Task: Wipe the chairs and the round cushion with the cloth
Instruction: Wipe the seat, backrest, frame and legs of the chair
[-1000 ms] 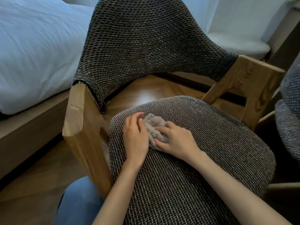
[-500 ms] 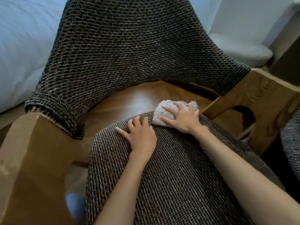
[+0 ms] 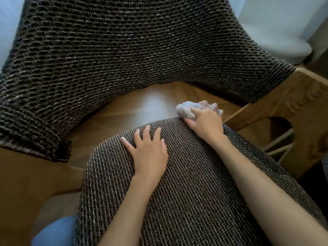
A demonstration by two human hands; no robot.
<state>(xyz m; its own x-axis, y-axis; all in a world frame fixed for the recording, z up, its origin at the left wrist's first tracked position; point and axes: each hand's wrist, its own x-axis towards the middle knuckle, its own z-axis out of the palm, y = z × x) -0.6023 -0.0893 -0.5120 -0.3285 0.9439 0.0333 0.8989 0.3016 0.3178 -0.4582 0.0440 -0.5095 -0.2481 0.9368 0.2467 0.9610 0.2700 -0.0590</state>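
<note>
**Cloth at the far edge of the chair seat**

Through the head camera I see the right hand (image 3: 204, 121) curled over the crumpled pale cloth (image 3: 185, 110), holding it on the far edge of the woven seat (image 3: 186, 201), below the backrest (image 3: 124, 50). The left hand (image 3: 149, 151) lies flat on the seat just beside it, fingers spread, holding nothing. A wooden armrest (image 3: 292, 103) stands to the right
</note>
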